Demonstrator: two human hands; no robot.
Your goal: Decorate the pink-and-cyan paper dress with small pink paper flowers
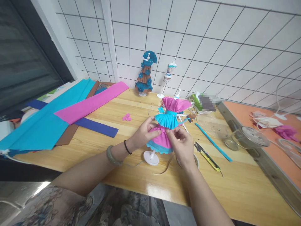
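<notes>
Between my hands stands a small dress form (151,158) on a round white base, tilted, dressed in a crepe paper dress (169,119). The dress has a pink ruffled top, a turquoise waistband with a pleated flounce, and a pink skirt edged in blue. From the left, my left hand (148,131) is closed on the pink skirt just under the flounce. My right hand (181,142) pinches the same skirt at its right side, thumb near the middle. The fingertips behind the paper are partly hidden.
Turquoise (44,125) and pink crepe paper (94,102) lie at left. Pink cutouts (127,117) sit mid-table. A blue-and-brown dressed form (146,73) and another form (168,77) stand behind. Thread snips (208,157) and a turquoise strip (213,142) lie at right, by a clear container (251,137).
</notes>
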